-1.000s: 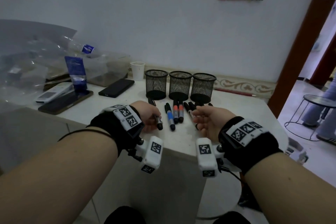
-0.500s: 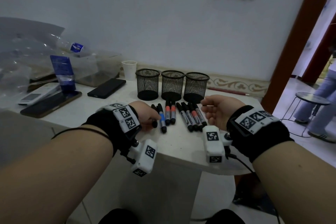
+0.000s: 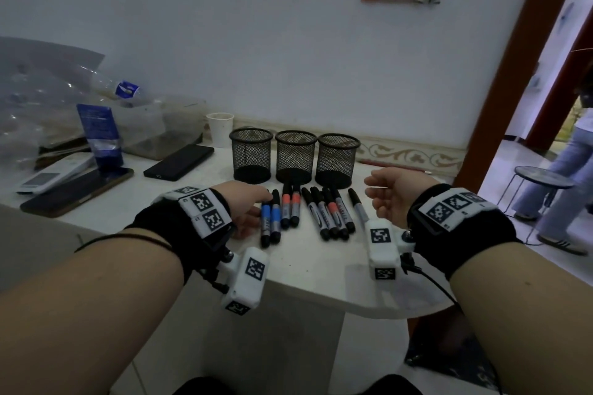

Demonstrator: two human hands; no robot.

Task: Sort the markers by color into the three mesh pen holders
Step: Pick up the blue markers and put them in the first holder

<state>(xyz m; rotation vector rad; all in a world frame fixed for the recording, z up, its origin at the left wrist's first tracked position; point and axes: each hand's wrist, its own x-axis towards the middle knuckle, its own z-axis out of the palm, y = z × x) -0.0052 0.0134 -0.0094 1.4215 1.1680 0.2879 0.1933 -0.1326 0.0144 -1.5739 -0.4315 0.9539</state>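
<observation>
Three black mesh pen holders stand in a row at the back of the white table [image 3: 308, 269]: left [image 3: 251, 155], middle [image 3: 296, 157], right [image 3: 337, 159]. In front of them lie several markers side by side: two blue ones [image 3: 270, 218], two red ones [image 3: 290, 207], a bunch of black and red ones [image 3: 327, 215], and a single black one [image 3: 357, 207] at the right. My left hand [image 3: 247, 207] lies palm down at the left end of the row, fingers touching the leftmost blue marker. My right hand [image 3: 393, 194] hovers right of the markers, palm facing left, fingers relaxed, holding nothing.
Left of the holders are a white paper cup [image 3: 220, 129], a black phone [image 3: 179, 162], a second phone [image 3: 77, 191], a white remote [image 3: 54, 173], a blue packet [image 3: 101, 135] and plastic bags. A stool [image 3: 542, 176] and a person's legs [image 3: 558, 183] are in the doorway at right.
My right hand has drawn back to the right, off the markers, uncovering them. My left hand has settled at the row's left end. The view has shifted closer.
</observation>
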